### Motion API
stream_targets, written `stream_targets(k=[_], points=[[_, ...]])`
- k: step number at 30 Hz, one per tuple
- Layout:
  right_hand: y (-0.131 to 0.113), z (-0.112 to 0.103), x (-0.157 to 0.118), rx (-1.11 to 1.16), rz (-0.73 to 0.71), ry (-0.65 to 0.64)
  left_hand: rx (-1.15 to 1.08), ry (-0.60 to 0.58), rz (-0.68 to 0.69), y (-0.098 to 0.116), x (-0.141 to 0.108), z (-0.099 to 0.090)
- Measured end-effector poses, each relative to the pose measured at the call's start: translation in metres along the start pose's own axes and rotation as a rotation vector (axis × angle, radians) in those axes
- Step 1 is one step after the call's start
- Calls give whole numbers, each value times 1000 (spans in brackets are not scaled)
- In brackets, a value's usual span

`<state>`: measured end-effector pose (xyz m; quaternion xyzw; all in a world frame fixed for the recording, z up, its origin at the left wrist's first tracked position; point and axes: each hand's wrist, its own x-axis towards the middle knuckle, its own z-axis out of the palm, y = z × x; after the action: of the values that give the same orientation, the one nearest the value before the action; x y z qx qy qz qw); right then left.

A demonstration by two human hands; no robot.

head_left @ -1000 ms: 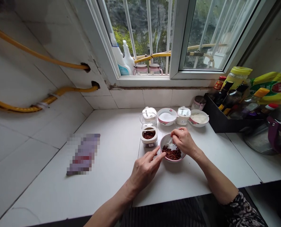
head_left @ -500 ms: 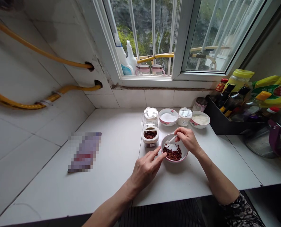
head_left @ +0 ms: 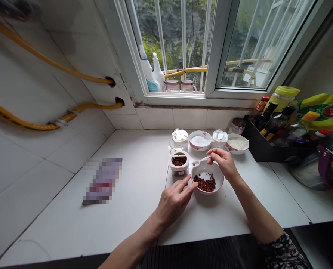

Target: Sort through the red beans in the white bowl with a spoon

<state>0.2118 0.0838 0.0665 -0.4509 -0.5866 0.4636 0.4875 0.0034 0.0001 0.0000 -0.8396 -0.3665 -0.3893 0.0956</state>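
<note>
My right hand [head_left: 221, 161] pinches the handle of a small white spoon [head_left: 196, 163]. The spoon's head is just above the far left rim of a white bowl with a pink edge [head_left: 218, 175]. Small dark red-brown dried grains [head_left: 205, 184], perhaps peppercorns, lie in the bowl. At the bowl's left rim, my left hand [head_left: 174, 198] holds it, one finger along the outside and another digit over the edge. Just beyond that hand stands a seasoning jar [head_left: 179, 171] with its top open and similar grains inside. Whatever the spoon carries is too small to make out clearly.
Behind are a clear-lidded jar [head_left: 180, 137], a flowered bowl of white grains [head_left: 200, 147], another white-lidded jar [head_left: 220, 139] and a bowl of white powder [head_left: 237, 150]. A black box of bottles [head_left: 257, 149] and a metal pot [head_left: 306, 173] stand right; a blurred packet [head_left: 103, 181] lies left.
My right hand has lifted the spoon out of the bowl and moved its head up and left, toward the open jar. My left hand stays at the bowl's rim.
</note>
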Motion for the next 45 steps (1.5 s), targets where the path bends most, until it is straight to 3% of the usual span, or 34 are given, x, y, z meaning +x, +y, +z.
stream_targets(k=[4, 7, 10, 12, 16, 21, 26, 31, 41, 45], points=[[-8, 21, -5, -107, -171, 27, 5, 3, -3, 0, 1, 1], [-11, 36, -9, -357, -405, -30, 23, -2, -3, 0, 1, 2], [-13, 37, -12, -583, -635, -112, 29, 8, 4, 0, 1, 3], [-14, 29, -14, -628, -693, -89, 24, 10, 4, 0, 0, 3], [-16, 2, -16, -624, -613, 76, 2, -4, -5, 0, 0, 2], [-6, -18, -13, -829, -437, -2, -26, -14, -13, 1, 1, -2], [7, -8, -12, -907, -415, -86, -35, -10, -23, 1, 1, -3], [10, 2, -15, -750, -301, -179, -63, -9, -30, 2, 1, -2], [4, -2, -11, -449, -113, -81, -72, -3, -27, 2, 1, -3], [5, -5, -10, -524, -134, -78, -80, -2, -33, 2, 1, -3]])
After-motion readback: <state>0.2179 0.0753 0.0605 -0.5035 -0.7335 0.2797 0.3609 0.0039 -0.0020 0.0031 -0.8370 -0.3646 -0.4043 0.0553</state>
